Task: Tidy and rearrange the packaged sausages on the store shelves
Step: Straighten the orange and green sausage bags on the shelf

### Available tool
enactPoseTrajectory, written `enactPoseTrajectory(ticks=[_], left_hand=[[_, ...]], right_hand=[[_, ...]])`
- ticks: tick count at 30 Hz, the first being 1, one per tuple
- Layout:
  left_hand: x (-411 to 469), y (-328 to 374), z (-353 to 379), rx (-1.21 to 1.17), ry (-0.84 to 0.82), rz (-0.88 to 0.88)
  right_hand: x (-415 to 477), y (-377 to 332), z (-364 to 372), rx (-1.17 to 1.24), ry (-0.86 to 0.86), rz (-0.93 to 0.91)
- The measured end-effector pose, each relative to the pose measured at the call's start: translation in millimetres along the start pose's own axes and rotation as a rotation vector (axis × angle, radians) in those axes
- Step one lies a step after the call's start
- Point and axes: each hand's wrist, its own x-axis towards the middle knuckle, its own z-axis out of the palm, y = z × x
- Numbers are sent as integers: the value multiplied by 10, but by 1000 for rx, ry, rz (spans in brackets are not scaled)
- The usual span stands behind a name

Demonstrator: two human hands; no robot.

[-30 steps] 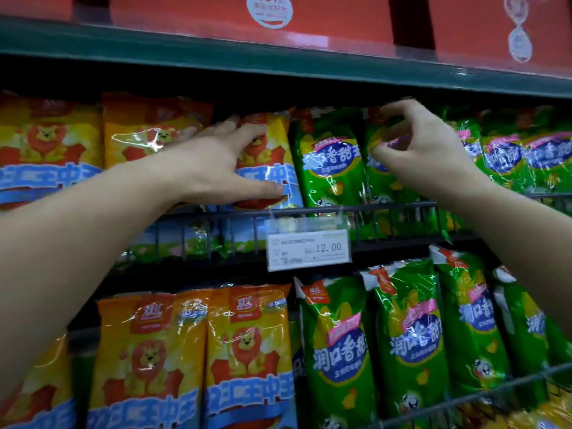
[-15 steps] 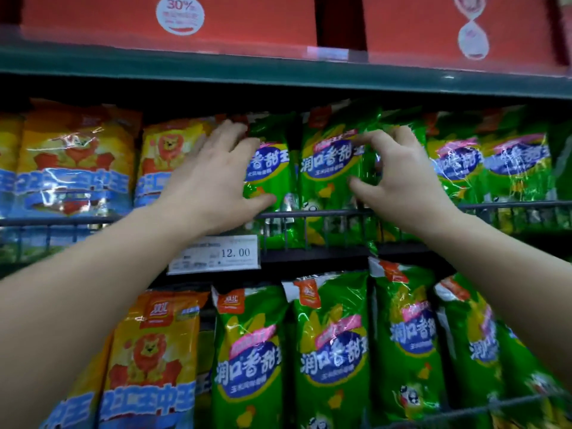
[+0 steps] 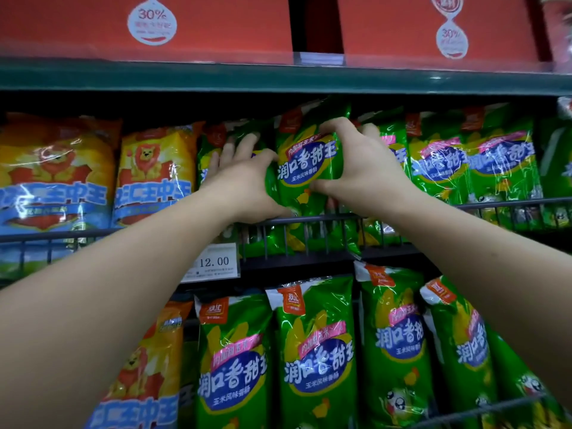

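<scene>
Head view, looking up at the shelves: you have both hands on one green pack (image 3: 306,168) of sausages in the middle row, standing upright behind the wire rail (image 3: 495,203). Your right hand (image 3: 362,171) is curled round its right side, fingers over the upper corner and thumb pressed on the front lower down. Your left hand (image 3: 244,184) takes the left edge between bent forefinger and thumb, while its other fingers lie straight on the neighbouring pack behind.

I judge you are partway through. The pack in your grip faces front and looks nearly squared up, and the two yellow packs (image 3: 55,174) to its left stand in order. The lower green packs (image 3: 315,360) lean and overlap toward the right, so that row seems left to do.

Counted on the middle row: two yellow packs and probably six green ones, though your hands cover parts of two and the far right one is cut off. Below: one lower yellow pack (image 3: 145,366) beside your left arm, four green in full and part of a fifth at the right edge. One price tag (image 3: 216,261) hangs on the rail, and two red boxes (image 3: 216,23) sit on the top shelf.
</scene>
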Motion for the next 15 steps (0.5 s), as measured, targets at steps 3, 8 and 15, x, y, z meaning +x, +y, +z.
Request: enactPoseTrajectory(ticks=[3, 8, 15], left_hand=[[36, -17, -2, -27, -49, -47], [47, -42, -5, -38, -60, -61], [31, -91, -43, -50, -64, -76]], right_hand=[[29, -5, 26, 89, -29, 0], [43, 89, 52, 271, -32, 22], [56, 241, 94, 376, -83, 28]])
